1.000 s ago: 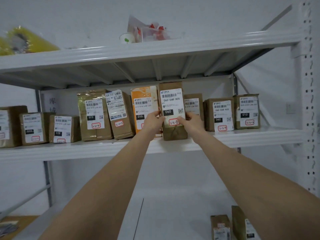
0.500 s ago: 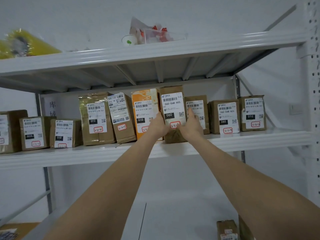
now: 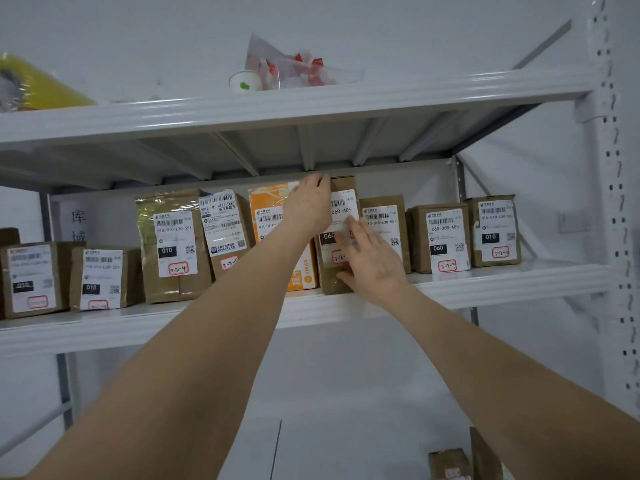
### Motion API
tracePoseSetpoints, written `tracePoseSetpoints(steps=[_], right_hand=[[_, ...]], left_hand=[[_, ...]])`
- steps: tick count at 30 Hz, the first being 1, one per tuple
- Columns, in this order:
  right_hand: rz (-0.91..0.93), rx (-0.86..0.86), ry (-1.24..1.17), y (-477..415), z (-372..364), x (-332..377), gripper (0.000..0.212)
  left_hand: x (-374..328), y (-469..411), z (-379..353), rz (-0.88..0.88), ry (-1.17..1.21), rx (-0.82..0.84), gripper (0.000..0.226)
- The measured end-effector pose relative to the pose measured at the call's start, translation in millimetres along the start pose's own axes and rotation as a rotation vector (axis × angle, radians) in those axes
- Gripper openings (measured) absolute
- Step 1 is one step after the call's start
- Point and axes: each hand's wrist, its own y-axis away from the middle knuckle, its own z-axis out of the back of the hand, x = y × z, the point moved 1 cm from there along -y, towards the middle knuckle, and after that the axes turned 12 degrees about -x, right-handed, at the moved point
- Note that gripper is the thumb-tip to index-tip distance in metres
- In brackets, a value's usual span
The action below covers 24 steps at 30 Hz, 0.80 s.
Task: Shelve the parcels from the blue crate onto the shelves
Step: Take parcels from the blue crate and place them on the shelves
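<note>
- Head view: both hands reach up to the middle shelf (image 3: pixel 485 285), where a tall brown parcel (image 3: pixel 343 206) stands upright, just beside an orange parcel (image 3: pixel 301 271) on one side and a short box (image 3: pixel 381 220) on the other.
- At the parcel's top left corner, the left hand (image 3: pixel 308 206) curls its fingers over the edge and grips it.
- Against the parcel's lower front, the right hand (image 3: pixel 372 261) lies flat with straight, spread fingers, pressing and grasping nothing.
- The parcel's label shows "06B-A05", a black "060" and a red-boxed "3-2-"; the hands cover the rest.
- "SHIAN" runs up the orange parcel.
- The short box reads "010-010-L30-551".
- Further right, a wide box (image 3: pixel 443 237) reads "060-06B-A05", "060", "3-2-9".
- Further left, a taped parcel (image 3: pixel 173 244) reads "010-010-L30-551", "010", "3-2-4".
</note>
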Motion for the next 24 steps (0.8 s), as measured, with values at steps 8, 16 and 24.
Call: tracePoseSetpoints(steps=[8, 16, 24], right_hand=[[-0.045, 0.021, -0.002, -2.5, -5.5, 0.9, 0.075], [-0.061, 0.03, 0.015, -8.7, -21.4, -1.0, 0.074], [-0.085, 0.018, 0.013, -9.5, -24.6, -1.0, 0.073]], left_hand=[[1.5, -12.0, -16.9, 0.001, 0.04, 0.068, 0.065], [7.9, -17.0, -33.4, -0.004, 0.059, 0.103, 0.069], [6.0, -7.2, -39.8, -0.033, 0.051, 0.039, 0.07]])
